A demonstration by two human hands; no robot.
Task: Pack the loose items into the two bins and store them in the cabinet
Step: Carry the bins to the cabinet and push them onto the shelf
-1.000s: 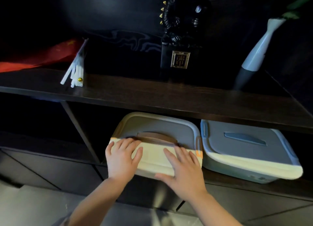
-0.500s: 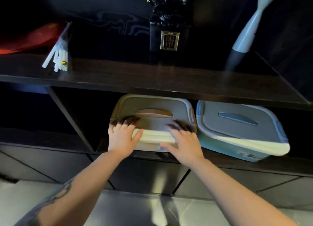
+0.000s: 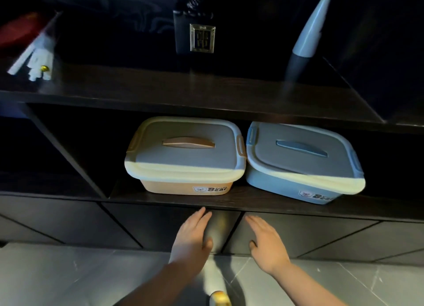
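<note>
Two lidded bins stand side by side in the dark cabinet's lower shelf opening (image 3: 174, 200). The orange bin (image 3: 185, 159) is on the left, with a pale lid and a tan handle. Its neighbour on the right, the blue bin (image 3: 300, 161), sits slightly turned, one front corner past the shelf edge. My left hand (image 3: 191, 237) and my right hand (image 3: 267, 243) hang below the shelf edge, in front of the lower cabinet doors. Both have straight fingers and hold nothing. Neither touches a bin.
On the upper shelf (image 3: 183, 92) lie white sticks with a red flag (image 3: 34, 55) at the left, a dark statue base with a plaque (image 3: 197, 33) in the middle, and a white and grey vase (image 3: 307, 35) at the right. Grey floor tiles (image 3: 68, 276) lie below.
My two hands pushed the orange bin back into the shelf, then left it and dropped below the shelf edge. The camera view has tilted down.
</note>
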